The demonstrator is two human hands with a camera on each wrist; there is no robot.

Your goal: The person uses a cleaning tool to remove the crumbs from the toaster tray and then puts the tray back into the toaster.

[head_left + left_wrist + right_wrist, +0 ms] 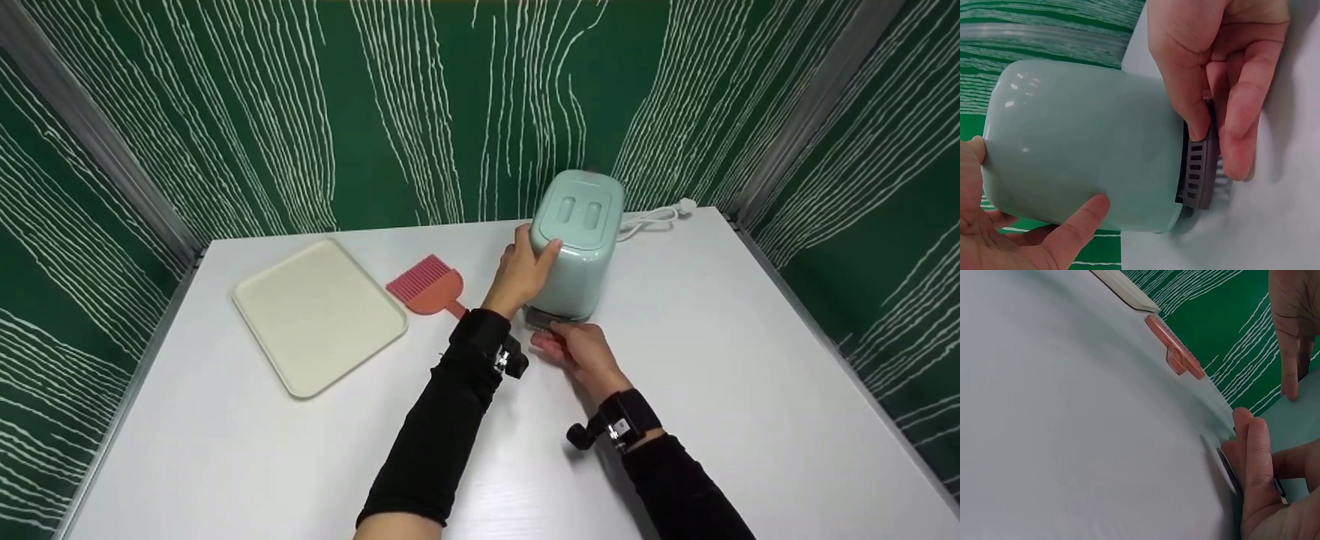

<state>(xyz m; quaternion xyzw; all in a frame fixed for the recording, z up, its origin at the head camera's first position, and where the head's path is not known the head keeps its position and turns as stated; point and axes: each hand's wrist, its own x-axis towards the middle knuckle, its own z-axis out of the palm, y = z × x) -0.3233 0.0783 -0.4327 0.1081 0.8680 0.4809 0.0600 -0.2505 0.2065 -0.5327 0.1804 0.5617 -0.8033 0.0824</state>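
A rounded mint-green toaster (pixel 576 274), its lid marked by two oval recesses, stands toward the back right of the white table. My left hand (pixel 519 270) grips its upper left corner, thumb on the front face and other fingers around the side. Low at the toaster's front, a dark grey slotted tray (pixel 1198 174) sticks out from under the body. My right hand (pixel 581 349) pinches this tray, with the thumb on its upper side. In the right wrist view, my right hand (pixel 1261 495) hides most of the tray.
A cream rectangular tray (pixel 319 319) lies at the left of the table. Between it and my left arm is a red-orange brush or dustpan-like tool (pixel 431 289) with a comb edge. The toaster's white cord and plug (pixel 679 210) rest behind it near the back edge.
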